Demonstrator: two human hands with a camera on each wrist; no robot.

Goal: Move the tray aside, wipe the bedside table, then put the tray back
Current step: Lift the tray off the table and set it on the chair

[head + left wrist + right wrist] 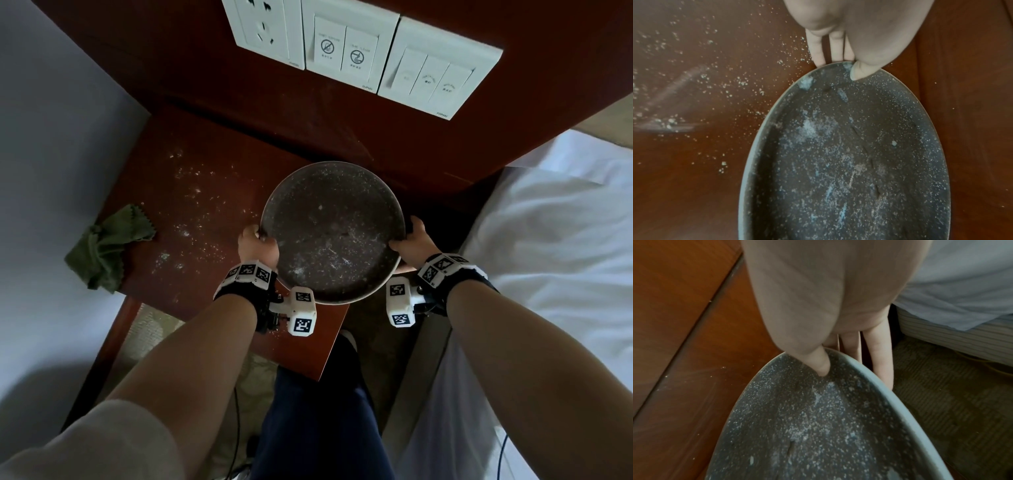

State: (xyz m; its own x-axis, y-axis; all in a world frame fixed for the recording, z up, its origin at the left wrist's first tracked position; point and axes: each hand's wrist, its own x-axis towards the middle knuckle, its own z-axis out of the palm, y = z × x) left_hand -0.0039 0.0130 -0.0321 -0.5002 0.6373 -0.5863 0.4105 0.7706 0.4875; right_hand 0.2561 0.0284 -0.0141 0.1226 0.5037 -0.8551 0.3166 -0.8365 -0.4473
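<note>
A round dark speckled tray [332, 233], dusted with white powder, is held over the right part of the red-brown bedside table [191, 192]. My left hand [257, 243] pinches its left rim, thumb [861, 71] on top and fingers [818, 53] underneath. My right hand [411, 240] pinches the right rim the same way, thumb [822, 366] inside the tray [818, 426] and fingers [879, 356] below. White crumbs lie scattered on the table top [694, 97] left of the tray [849, 154]. A crumpled green cloth [106, 246] sits at the table's left edge.
White beds flank the table, one on the left [51, 171] and one on the right [555, 240]. A wooden headboard panel [342, 113] with a socket and switch plates [359, 48] rises behind. Patterned carpet [951, 394] lies below the tray's right side.
</note>
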